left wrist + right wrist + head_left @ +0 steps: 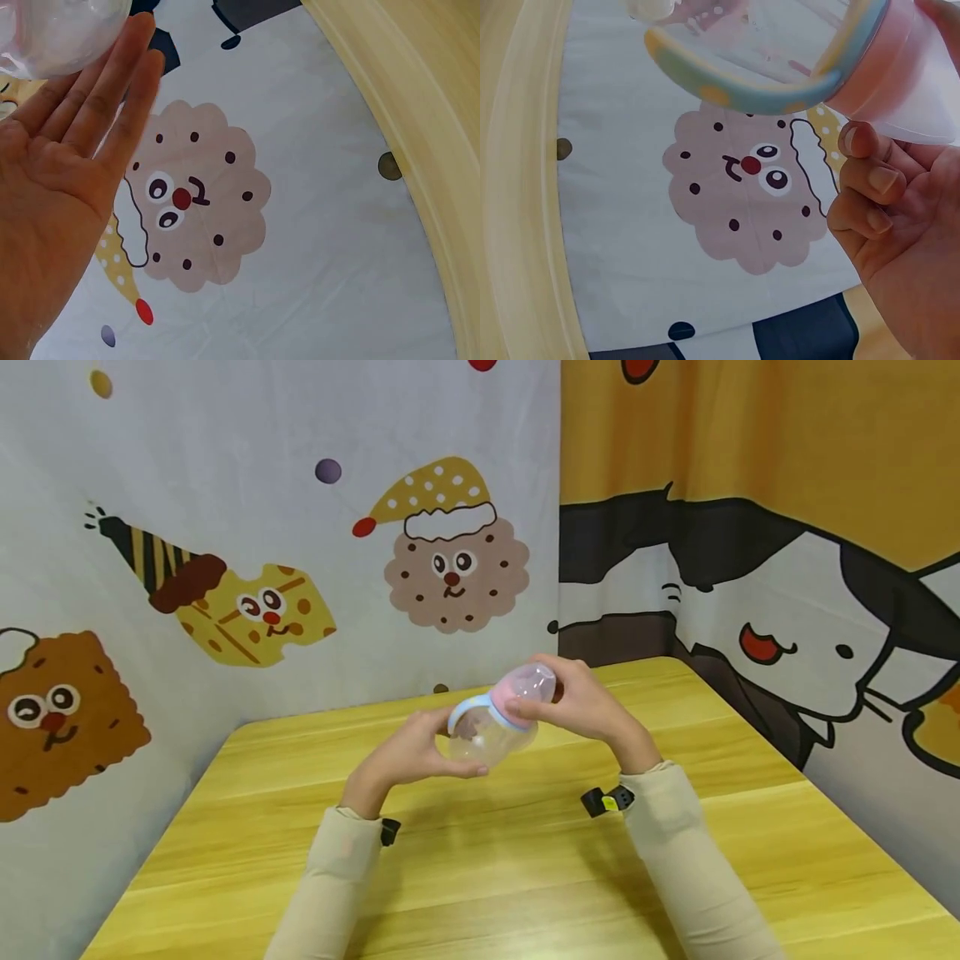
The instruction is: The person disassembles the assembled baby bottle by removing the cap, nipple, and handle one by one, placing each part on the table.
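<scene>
A clear baby bottle (477, 742) is held tilted above the table, its cap end up and to the right. It has a pink collar (881, 64), a translucent cap (537, 677) and a blue-and-yellow handle (742, 96). My left hand (408, 750) holds the rounded base, thumb in front and fingers behind; in the left wrist view these fingers (112, 97) look fairly straight under the bottle. My right hand (588, 700) grips the top end, thumb on the pink collar and forefinger round by the cap. Other right fingers (870, 180) curl loosely beneath.
A wood-grain table (487, 877) lies below both hands. Behind it hangs a white cartoon curtain (262, 460), with an orange cartoon curtain (750, 443) at the right. Dark straps (600, 802) sit at the wrists.
</scene>
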A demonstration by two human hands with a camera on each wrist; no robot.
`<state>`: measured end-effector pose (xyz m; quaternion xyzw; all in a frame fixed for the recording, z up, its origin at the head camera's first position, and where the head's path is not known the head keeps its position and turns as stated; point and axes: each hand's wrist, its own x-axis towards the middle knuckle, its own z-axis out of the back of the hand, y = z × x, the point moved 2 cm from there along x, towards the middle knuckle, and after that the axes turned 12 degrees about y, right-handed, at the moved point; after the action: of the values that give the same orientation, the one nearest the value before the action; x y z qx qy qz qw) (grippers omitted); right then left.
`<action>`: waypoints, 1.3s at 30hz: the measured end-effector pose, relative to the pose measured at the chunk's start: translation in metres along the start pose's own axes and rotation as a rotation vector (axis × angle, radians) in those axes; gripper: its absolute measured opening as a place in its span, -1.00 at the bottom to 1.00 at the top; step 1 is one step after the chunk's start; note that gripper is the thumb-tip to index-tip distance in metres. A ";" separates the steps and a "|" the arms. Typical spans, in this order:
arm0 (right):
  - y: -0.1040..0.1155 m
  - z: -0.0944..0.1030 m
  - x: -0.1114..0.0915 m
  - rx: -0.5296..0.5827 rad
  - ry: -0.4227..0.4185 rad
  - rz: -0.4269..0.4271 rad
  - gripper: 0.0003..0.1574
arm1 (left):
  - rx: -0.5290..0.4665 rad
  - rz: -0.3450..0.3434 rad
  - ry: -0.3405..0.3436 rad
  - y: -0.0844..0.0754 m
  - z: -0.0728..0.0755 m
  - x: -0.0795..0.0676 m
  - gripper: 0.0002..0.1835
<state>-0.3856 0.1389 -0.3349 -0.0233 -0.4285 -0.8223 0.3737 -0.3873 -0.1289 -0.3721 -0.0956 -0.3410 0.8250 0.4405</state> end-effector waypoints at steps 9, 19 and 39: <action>-0.004 0.002 0.002 0.076 -0.007 0.059 -0.63 | 0.014 -0.074 -0.047 -0.006 0.002 -0.001 -0.33; -0.008 0.005 0.002 0.169 0.008 0.107 -0.52 | 0.073 -0.140 -0.114 -0.001 0.000 0.006 -0.38; -0.031 0.004 0.001 0.333 -0.003 0.141 -0.66 | 0.087 -0.128 -0.131 0.004 -0.004 0.009 -0.45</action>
<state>-0.4071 0.1517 -0.3535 0.0080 -0.5567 -0.7117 0.4284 -0.3933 -0.1218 -0.3771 0.0000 -0.3385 0.8136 0.4727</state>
